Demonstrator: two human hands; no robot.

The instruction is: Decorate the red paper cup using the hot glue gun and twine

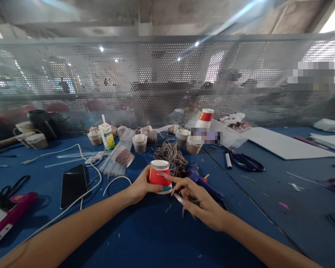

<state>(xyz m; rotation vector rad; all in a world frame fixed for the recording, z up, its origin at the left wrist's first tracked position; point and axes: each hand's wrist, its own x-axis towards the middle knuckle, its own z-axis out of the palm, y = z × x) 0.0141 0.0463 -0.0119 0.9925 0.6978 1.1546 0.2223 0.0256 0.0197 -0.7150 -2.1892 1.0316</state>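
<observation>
A red and white paper cup [158, 175] is held up over the blue table, with a band of grey cord around its top rim. My left hand [141, 185] wraps its fingers and thumb about the cup's left side. On the right, my right hand [200, 203] has its fingers stretched and apart, the index fingertip at the cup's front. A tangled heap of grey-brown cord [170, 154] lies just behind the cup. Partly hidden by my right hand, a blue glue gun [209, 186] rests on the table.
Several cord-wrapped cups, such as one white-rimmed cup [140, 143], stand behind. Left are a phone [74, 186], a white cable [99, 182], clear glue sticks [115, 163] and a drink carton [107, 136]. Scissors [247, 162] lie right, near white board [290, 143]. A perforated metal screen [156, 85] bounds the back.
</observation>
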